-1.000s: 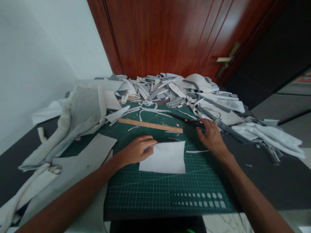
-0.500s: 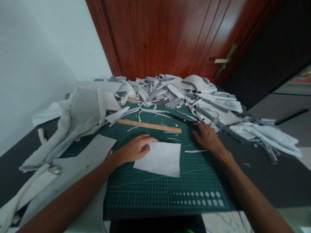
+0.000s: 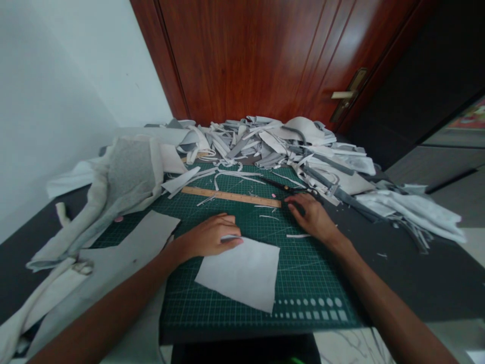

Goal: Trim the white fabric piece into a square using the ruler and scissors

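My left hand (image 3: 214, 235) is closed in a pinch on the upper left edge of a white fabric piece (image 3: 242, 273), thumb on top and fingers behind the edge. The piece is roughly rectangular and lies over the green cutting mat (image 3: 212, 313). My right hand (image 3: 310, 215) is empty, its thumb and fingers apart, low over the mat by the right end of a wooden ruler (image 3: 231, 196). Just beyond those fingers lie black scissors (image 3: 286, 188), their handles partly hidden by the hand. A thin white strip (image 3: 297, 236) lies below the right hand.
A heap of grey and white fabric scraps (image 3: 257, 141) runs along the back of the dark table (image 3: 409, 283). Larger grey-white fabric (image 3: 132, 167) is piled at the left, with a flat sheet (image 3: 113, 268) under my left forearm. A wooden door (image 3: 246, 60) stands behind.
The white fabric piece has moved toward me and tilted slightly, with my left hand now pinching its edge. My right hand has shifted left from the scissors' handles toward the ruler's end.
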The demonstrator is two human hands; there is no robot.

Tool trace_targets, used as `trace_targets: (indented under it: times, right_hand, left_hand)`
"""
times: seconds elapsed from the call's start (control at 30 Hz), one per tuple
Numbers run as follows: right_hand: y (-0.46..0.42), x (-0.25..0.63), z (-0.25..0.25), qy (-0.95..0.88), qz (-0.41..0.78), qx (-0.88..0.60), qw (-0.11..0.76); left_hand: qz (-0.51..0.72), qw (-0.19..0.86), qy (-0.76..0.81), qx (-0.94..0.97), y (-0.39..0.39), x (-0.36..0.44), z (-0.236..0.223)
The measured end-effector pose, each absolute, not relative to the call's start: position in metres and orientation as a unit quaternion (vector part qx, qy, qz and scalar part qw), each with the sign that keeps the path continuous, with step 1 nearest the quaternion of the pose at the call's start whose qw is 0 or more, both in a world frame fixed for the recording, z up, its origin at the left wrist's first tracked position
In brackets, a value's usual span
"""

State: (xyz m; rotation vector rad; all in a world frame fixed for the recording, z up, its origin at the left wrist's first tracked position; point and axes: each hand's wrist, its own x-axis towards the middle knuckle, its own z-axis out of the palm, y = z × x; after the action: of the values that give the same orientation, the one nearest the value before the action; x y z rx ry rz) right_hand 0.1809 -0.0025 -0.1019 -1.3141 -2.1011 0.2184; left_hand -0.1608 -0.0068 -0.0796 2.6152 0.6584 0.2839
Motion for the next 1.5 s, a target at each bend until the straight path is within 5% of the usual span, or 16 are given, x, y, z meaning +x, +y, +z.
trace_targets:
  times: [0.47,0.93,1.17,1.37,1.5]
  right_hand:
    - [0.005,0.146,-0.125,-0.797,0.005,-0.548,0.253]
    - [0.008,0.169,-0.123,-0.785,0.133,-0.534,0.283]
    - [-0.01,0.173,-0.093,-0.822,0.182,-0.508,0.181]
    - [-0.008,0.189,-0.082,-0.777,0.158,-0.504,0.343]
    - [-0.005,0.203,-0.081,-0.748,0.217,-0.515,0.358]
  left_hand:
    - [0.16,0.164,0.298,0.926,-0.006,-0.155,-0.089]
    - [0.159,0.183,0.328,0.913,-0.004,-0.154,-0.092]
    - [0.12,0.126,0.363,0.915,-0.001,-0.158,-0.086]
    - [0.202,0.081,0.38,0.899,0.001,-0.161,-0.085]
    - [0.368,-0.008,0.365,0.855,-0.002,-0.168,-0.071]
